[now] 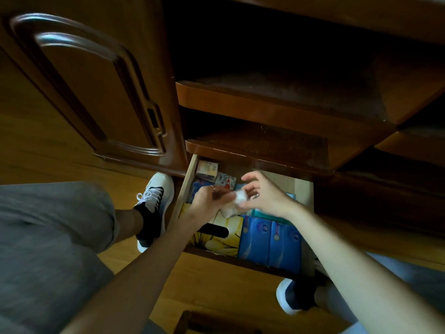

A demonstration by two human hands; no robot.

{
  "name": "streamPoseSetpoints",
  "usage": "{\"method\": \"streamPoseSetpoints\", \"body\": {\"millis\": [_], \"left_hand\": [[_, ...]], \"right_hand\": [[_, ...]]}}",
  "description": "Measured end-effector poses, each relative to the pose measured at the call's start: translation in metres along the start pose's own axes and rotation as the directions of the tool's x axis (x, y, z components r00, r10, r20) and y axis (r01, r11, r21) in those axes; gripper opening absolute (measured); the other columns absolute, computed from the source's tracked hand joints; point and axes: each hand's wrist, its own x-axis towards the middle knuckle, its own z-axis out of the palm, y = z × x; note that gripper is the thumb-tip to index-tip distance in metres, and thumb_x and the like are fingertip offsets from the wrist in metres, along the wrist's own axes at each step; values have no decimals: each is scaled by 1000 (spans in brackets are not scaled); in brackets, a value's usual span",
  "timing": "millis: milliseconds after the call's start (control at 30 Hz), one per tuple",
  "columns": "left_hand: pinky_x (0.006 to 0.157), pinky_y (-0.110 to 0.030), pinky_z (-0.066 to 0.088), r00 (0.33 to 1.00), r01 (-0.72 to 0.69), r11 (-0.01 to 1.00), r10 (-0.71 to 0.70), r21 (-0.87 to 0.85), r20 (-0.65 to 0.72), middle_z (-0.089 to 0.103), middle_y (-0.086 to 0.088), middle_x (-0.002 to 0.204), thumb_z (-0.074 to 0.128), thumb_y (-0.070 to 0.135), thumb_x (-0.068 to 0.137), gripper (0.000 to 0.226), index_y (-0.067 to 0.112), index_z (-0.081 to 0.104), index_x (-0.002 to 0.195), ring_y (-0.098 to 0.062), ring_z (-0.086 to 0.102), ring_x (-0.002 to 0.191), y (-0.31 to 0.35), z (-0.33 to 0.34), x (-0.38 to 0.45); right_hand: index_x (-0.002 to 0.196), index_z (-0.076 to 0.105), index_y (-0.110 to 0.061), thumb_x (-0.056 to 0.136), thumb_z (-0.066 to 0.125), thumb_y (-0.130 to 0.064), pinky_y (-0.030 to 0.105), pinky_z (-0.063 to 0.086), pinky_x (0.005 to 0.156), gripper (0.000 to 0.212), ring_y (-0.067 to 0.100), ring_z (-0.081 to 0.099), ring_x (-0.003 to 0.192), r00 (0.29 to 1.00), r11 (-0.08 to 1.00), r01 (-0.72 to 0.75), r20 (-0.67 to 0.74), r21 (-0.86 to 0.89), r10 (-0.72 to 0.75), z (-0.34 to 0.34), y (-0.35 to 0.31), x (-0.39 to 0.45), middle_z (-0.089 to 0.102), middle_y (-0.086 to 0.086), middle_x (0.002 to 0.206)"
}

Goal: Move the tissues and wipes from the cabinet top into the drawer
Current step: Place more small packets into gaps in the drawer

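The open wooden drawer (186,186) sits low in the cabinet, below two bare shelves. Over its middle, my left hand (207,201) and my right hand (262,196) both hold a small white tissue pack (234,203). The pack is blurred. My right fingers are spread, with thumb and forefinger on the pack. Inside the drawer lie a yellow tissue box (224,237), two blue tissue packs (269,242), a teal pack (265,214) and small patterned boxes (216,174) at the back.
A closed cabinet door (96,88) stands to the left. My shoes (154,201) rest on the wooden floor on either side of the drawer, and my knee in grey trousers (48,237) fills the lower left. Dark shelves (277,97) overhang the drawer.
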Motion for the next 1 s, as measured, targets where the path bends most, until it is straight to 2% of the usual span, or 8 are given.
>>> {"method": "streamPoseSetpoints", "body": {"millis": [100, 233, 367, 467, 633, 767, 900, 1000], "left_hand": [[58, -21, 52, 997, 6, 999, -9, -50, -73, 73, 5, 76, 77, 29, 88, 9, 20, 75, 89, -6, 68, 68, -2, 1, -5], [64, -26, 60, 999, -16, 992, 10, -126, -47, 77, -1, 87, 82, 31, 81, 24, 18, 75, 100, -13, 73, 76, 0, 3, -8], [59, -21, 55, 990, 142, 990, -142, -11, 0, 76, -1, 87, 83, 31, 81, 38, 12, 70, 112, -9, 72, 69, -7, -1, -2], [56, -15, 52, 982, 186, 977, -181, 106, -56, 74, 2, 87, 83, 31, 81, 38, 11, 72, 111, -6, 69, 67, -14, -7, 8], [68, -27, 52, 967, 117, 926, -24, 360, -252, 73, 6, 98, 73, 38, 88, 28, 25, 69, 113, -13, 67, 86, -16, -21, 17], [81, -40, 50, 908, 84, 786, 192, 612, -372, 63, -8, 113, 62, 27, 93, 31, 20, 64, 123, -31, 58, 105, -31, -47, 26], [85, -49, 51, 934, 158, 764, 91, 626, -346, 52, -11, 124, 53, 30, 99, 38, 16, 47, 134, -33, 51, 113, -47, -57, 36], [78, -49, 51, 914, 285, 776, -44, 563, -402, 56, -13, 113, 37, 46, 102, 41, 12, 48, 121, -37, 58, 101, -51, -63, 48]], "right_hand": [[130, 59, -32, 86, 80, -35, 17, 56, 71, 49, 0, 71, 94, 995, 984, -56, -70, 169, 69, 1, 5, -15, 73, -13, 110], [103, 68, -38, 96, 69, -28, 12, 55, 68, 11, -6, 70, 90, 990, 989, -67, -114, 135, 83, 20, 24, -30, 76, -20, 98], [103, 63, -38, 100, 63, -27, 31, 61, 85, 12, 4, 72, 94, 966, 966, -128, -192, 225, 173, 24, 26, -23, 73, -6, 110], [107, 63, -35, 97, 67, -29, 25, 60, 74, 12, 8, 73, 92, 982, 974, -129, -113, 189, 152, 28, 23, -14, 73, -5, 109], [113, 66, -17, 99, 65, -21, 25, 58, 64, 15, 21, 72, 87, 952, 945, -218, -161, 243, 261, 37, 27, 21, 73, 6, 108], [126, 54, -20, 98, 67, -20, 32, 62, 69, 30, 22, 74, 86, 826, 850, -352, -297, 393, 479, 40, 41, 65, 70, 9, 109], [128, 57, -13, 99, 65, -12, 26, 60, 55, 31, 22, 75, 82, 788, 810, -395, -293, 434, 541, 42, 56, 108, 69, 14, 113], [130, 59, -14, 97, 67, -7, 33, 64, 67, 34, 28, 73, 94, 783, 790, -410, -269, 455, 561, 45, 63, 131, 66, 15, 124]]}}
